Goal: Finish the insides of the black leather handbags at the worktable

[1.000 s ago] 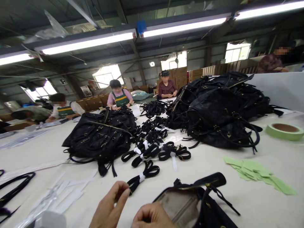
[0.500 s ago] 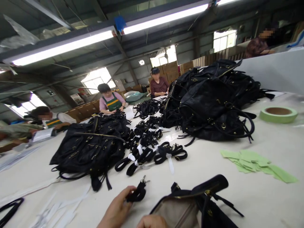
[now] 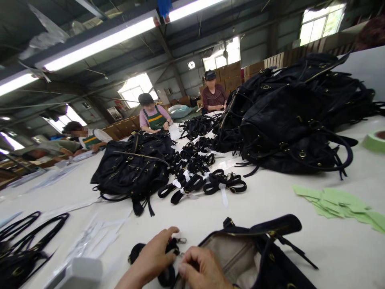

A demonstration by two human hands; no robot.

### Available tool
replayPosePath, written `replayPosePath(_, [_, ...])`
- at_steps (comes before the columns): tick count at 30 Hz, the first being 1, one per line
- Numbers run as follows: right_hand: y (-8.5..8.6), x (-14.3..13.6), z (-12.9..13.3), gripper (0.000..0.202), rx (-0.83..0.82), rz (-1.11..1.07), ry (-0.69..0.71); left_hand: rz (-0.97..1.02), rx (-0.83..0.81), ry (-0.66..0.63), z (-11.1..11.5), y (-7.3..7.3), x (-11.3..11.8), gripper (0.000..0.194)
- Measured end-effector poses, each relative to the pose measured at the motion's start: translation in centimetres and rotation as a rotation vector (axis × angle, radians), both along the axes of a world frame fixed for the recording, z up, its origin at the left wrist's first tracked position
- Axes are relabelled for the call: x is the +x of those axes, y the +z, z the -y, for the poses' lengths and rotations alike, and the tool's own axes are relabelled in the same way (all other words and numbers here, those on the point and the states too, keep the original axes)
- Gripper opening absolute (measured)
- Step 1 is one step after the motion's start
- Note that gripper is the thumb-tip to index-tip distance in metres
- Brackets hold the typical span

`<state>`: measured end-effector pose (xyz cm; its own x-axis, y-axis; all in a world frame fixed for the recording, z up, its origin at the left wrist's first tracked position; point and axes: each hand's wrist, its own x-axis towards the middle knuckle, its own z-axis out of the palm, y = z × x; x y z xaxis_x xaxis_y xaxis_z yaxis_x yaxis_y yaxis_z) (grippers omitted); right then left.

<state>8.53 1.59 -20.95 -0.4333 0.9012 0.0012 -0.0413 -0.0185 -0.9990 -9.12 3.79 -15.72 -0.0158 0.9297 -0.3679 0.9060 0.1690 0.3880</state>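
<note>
Between the two hands, at the near edge of the tabletop point(image 3: 270, 200), a folded black strap point(image 3: 167, 261) with a metal clasp point(image 3: 180, 241) is pinched by the left hand point(image 3: 153, 257). The right hand point(image 3: 201, 269) is closed on its end beside the open black bag point(image 3: 252, 257). The strap's long axis runs away from the wearer, clasp end pointing outward. A firm grip close to the clasp is advised so the fold is kept tight.

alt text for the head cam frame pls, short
Two bare hands, left hand and right hand, hold a coiled black strap with a metal clip beside an open black leather bag on a white table. Behind lie bundled black straps, piles of black bags and green paper slips; other people work across the table.
</note>
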Motion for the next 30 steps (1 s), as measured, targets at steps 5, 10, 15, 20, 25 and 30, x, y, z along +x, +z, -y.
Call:
replayPosePath(5, [0.0, 0.0, 0.0, 0.006, -0.002, 0.032, -0.001, 0.045, 0.04, -0.072, 0.8, 0.1, -0.2, 0.034])
replayPosePath(10, [0.5, 0.2, 0.0, 0.008, 0.013, 0.021, 0.011, 0.115, 0.136, 0.05, 1.1, 0.4, 0.0, 0.011])
replayPosePath(15, [0.7, 0.3, 0.1, 0.009, -0.011, 0.003, 0.011, 0.46, 0.121, 0.227, 1.7, 2.2, 0.7, 0.028])
replayPosePath(20, [0.9, 0.2, 0.3, 0.012, -0.039, -0.054, 0.008, 0.659, 0.145, 0.315, 2.8, 2.9, 1.6, 0.036])
replayPosePath(25, [1.3, 0.4, 0.4, 0.013, -0.025, -0.035, -0.006, 0.571, 0.171, 0.447, 3.1, 1.8, 0.8, 0.045])
replayPosePath(30, [1.5, 0.7, 0.5, 0.013, -0.011, -0.002, 0.002, 0.625, 0.149, 0.455, 4.2, 2.5, 0.6, 0.048])
